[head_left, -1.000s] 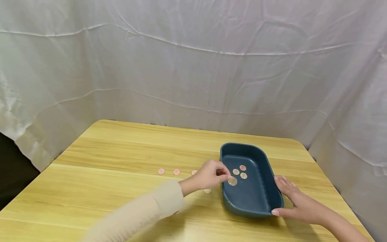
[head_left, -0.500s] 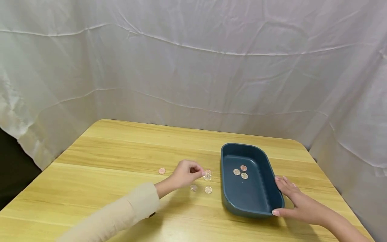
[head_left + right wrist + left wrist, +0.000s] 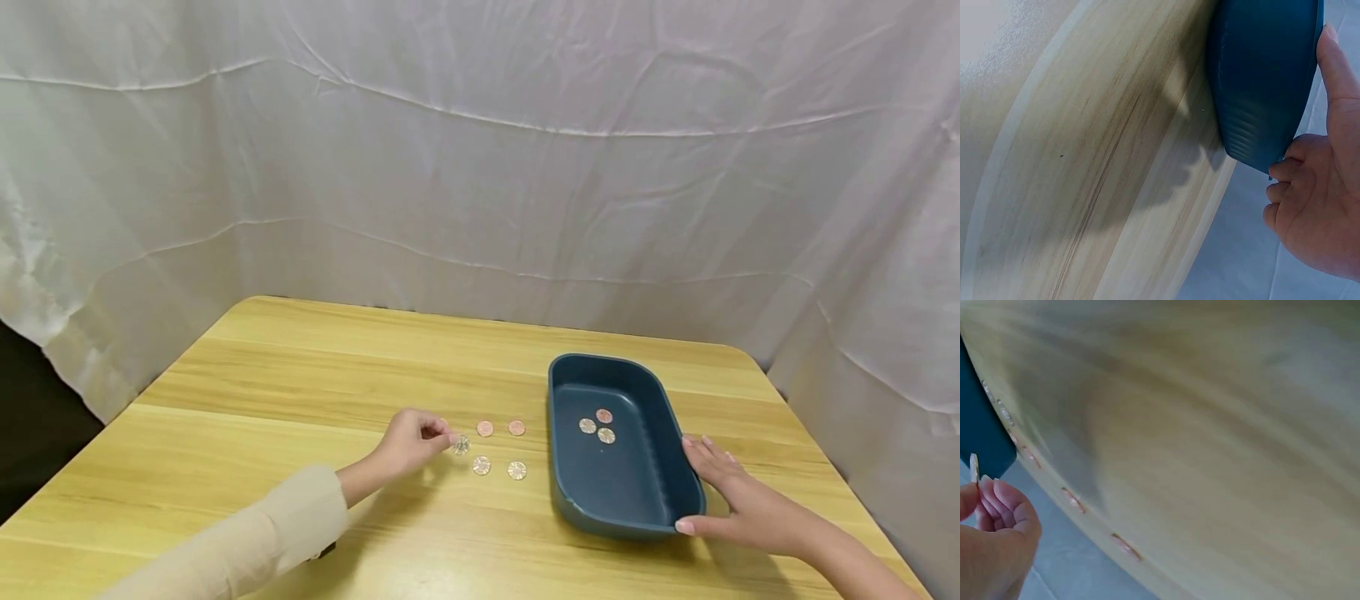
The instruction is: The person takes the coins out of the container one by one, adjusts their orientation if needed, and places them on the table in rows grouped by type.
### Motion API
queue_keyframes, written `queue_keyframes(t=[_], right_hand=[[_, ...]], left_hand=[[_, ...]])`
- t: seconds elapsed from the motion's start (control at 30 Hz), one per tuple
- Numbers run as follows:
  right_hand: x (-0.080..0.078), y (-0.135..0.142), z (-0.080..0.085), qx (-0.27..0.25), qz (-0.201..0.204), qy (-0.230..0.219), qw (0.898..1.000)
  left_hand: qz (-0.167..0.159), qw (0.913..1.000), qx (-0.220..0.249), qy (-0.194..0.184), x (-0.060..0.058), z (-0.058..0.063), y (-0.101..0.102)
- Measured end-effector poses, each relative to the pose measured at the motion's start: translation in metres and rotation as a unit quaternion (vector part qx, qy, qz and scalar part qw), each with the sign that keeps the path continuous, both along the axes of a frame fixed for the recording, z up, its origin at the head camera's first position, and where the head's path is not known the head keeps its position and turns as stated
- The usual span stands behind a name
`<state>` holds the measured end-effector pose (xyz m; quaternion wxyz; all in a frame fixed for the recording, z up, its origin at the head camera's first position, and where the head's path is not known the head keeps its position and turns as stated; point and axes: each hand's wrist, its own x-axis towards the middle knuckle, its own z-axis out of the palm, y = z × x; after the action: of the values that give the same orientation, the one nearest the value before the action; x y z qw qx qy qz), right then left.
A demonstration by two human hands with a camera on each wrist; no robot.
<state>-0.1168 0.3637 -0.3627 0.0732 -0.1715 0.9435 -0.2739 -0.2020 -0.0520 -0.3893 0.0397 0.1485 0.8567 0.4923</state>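
Note:
My left hand (image 3: 411, 442) pinches a pale gold coin (image 3: 461, 445) between thumb and fingers, close over the table. In the left wrist view that coin (image 3: 974, 467) stands on edge at the fingertips. Just to the right lie two copper coins (image 3: 485, 428) and, nearer me, two gold ones (image 3: 482, 465). Another reddish coin (image 3: 444, 422) is mostly hidden behind the fingers. My right hand (image 3: 742, 500) rests against a dark blue box (image 3: 573, 508), fingers spread along its right wall and thumb at the near corner. Inside the box lie one copper coin (image 3: 604, 416) and two gold coins (image 3: 587, 426).
The wooden table (image 3: 315, 367) has rounded far corners. Behind it and along both sides hangs a light grey cloth (image 3: 480, 183). The box stands on the table's right part, its long side running away from me.
Pinching the gold coin, my left hand has moved left from over the box to the table, past the rows of coins. My right hand and the box have stayed in place.

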Motion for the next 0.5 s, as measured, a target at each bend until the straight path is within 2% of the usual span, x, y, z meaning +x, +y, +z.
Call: queue_keyframes(t=[0.17, 0.33, 0.5], right_hand=[[0.000, 0.001, 0.001, -0.002, 0.002, 0.002, 1.000], [0.001, 0.001, 0.000, 0.023, 0.010, 0.028, 0.999], [0.002, 0.000, -0.001, 0.026, 0.013, 0.039, 0.999]], left_hand=[[0.049, 0.9981, -0.026, -0.027, 0.003, -0.005, -0.009], [0.086, 0.9934, -0.048, -0.059, 0.003, -0.008, -0.013], [0.097, 0.9881, -0.068, -0.099, 0.001, -0.006, -0.011]])
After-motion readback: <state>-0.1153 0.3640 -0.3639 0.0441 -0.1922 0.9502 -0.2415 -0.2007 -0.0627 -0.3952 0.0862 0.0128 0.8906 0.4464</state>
